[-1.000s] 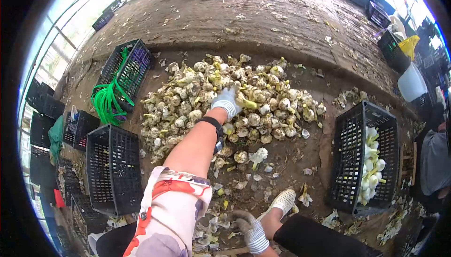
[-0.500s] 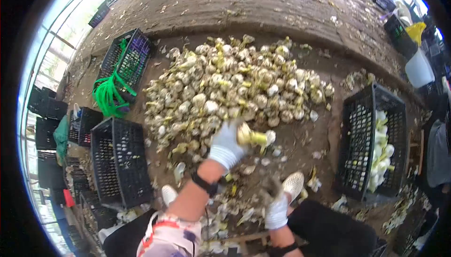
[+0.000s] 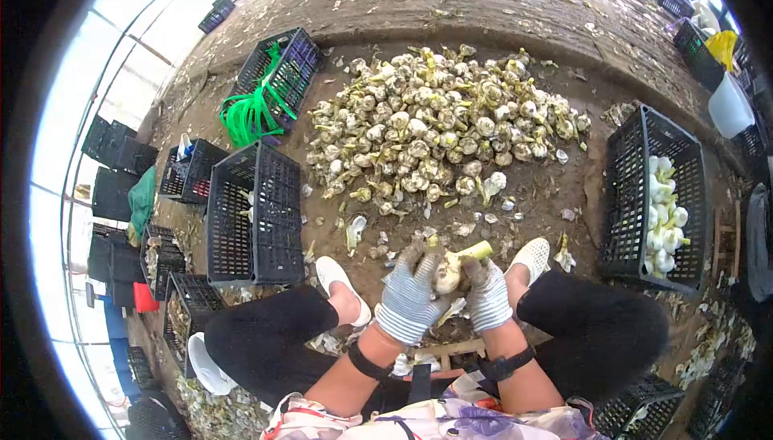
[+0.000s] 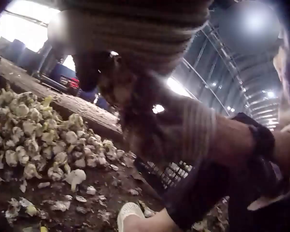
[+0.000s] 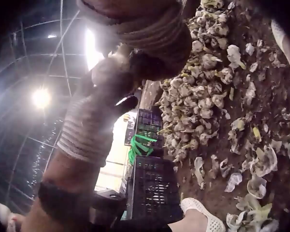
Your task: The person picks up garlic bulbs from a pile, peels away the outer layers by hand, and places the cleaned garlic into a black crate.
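A garlic bulb with a thick green stem (image 3: 448, 274) is between the two gloved hands, low over the ground near the feet. The left hand (image 3: 412, 295) grips the bulb from its left side, and the right hand (image 3: 488, 289) has its fingers curled round the stem side. Beyond the hands lies a large heap of dirty garlic bulbs (image 3: 427, 126). In the left wrist view the hands are dark and close together, the bulb hardly visible. Cleaned white garlic (image 3: 663, 223) fills part of the black crate (image 3: 616, 198) at the right.
On the left stand a black crate (image 3: 278, 214) and one draped with green straps (image 3: 256, 114). The white shoes (image 3: 342, 287) and black-trousered legs flank the hands. Peeled skins (image 3: 355, 231) litter the soil. A low ridge crosses behind the heap.
The left hand has come back from the heap to the lap with a bulb. The right hand has risen to meet it and now holds the bulb's stem side. The head view has shifted.
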The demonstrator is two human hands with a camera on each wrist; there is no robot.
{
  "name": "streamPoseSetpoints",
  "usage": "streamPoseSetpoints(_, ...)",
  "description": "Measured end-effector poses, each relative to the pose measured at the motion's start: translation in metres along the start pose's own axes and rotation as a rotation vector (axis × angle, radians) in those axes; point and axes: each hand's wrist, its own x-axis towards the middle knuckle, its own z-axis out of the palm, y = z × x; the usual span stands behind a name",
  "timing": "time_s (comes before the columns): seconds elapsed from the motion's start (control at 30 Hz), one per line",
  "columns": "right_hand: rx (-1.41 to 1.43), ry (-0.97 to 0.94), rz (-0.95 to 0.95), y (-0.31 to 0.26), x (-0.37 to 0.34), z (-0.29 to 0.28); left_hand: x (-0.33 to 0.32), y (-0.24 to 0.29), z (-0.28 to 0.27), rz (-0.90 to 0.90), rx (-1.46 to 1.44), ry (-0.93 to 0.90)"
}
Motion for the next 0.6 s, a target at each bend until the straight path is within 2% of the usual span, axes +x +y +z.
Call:
streamPoseSetpoints(0.17, -0.226, -0.063, 0.171, 0.005, -0.007, -0.006, -0.029, -0.001, -0.011, -0.035, 0.110, -0.057)
streamPoseSetpoints(0.27, -0.324, -0.140, 0.182, 0.007, -0.009, -0.002, -0.036, -0.011, -0.017, -0.049, 0.150, -0.095)
streamPoseSetpoints(0.4, -0.375, -0.074, 0.195, -0.005, -0.021, 0.017, -0.032, -0.024, -0.026, -0.112, -0.034, -0.082)
streamPoseSetpoints(0.43, -0.567, -0.165, 0.039, -0.008, -0.025, 0.019, -0.037, -0.029, -0.026, -0.238, -0.251, -0.030)
streamPoseSetpoints(0.53, -1.064, -0.303, -0.314, -0.006, -0.029, 0.022, -0.051, -0.059, -0.024, -0.667, -1.370, -0.249)
streamPoseSetpoints(0.57, -1.053, -0.260, -0.430, -0.002, -0.029, 0.021, -0.062, -0.070, -0.011, -0.758, -1.613, -0.248)
streamPoseSetpoints(0.6, -0.883, -0.246, -0.261, -0.009, -0.029, 0.025, -0.063, -0.063, -0.007, -0.849, -1.876, -0.153)
